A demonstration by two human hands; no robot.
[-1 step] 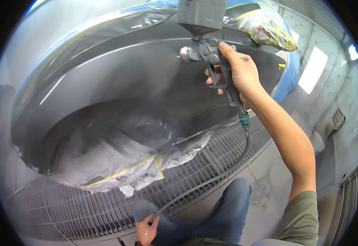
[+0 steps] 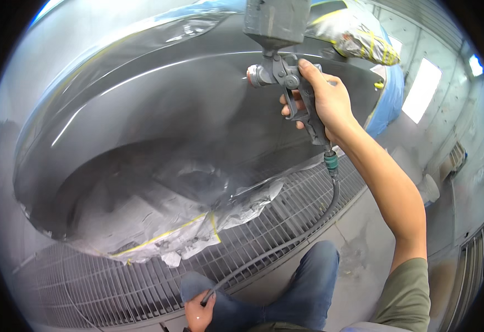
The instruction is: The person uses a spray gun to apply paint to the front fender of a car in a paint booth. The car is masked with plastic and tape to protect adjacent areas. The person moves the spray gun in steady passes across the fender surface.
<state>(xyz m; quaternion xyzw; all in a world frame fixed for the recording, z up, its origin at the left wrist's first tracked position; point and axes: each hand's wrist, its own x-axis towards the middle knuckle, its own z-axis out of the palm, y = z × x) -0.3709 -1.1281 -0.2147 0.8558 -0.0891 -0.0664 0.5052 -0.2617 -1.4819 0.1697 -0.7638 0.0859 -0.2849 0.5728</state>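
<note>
My right hand (image 2: 330,99) is wrapped round the handle of a grey spray gun (image 2: 293,83), its fingers at the trigger. A grey paint cup (image 2: 275,25) sits on top of the gun, and the nozzle points left along a dark grey car panel (image 2: 197,94). Mist hangs over the panel and the wheel arch below it. From a green coupling (image 2: 330,160) under the handle, a grey air hose (image 2: 286,245) runs down to the lower left. Close to my left knee, my left hand (image 2: 200,312) is closed round that hose.
Masking paper (image 2: 181,238) with yellow tape covers the wheel area. A wrapped mirror (image 2: 358,39) juts out at the upper right, beside blue masking film (image 2: 389,105). Metal floor grating (image 2: 264,221) runs below the car. A pale bucket (image 2: 427,189) stands by the right wall.
In the picture, the spray gun and my right hand have shifted very slightly right and down. Both hands keep their grip.
</note>
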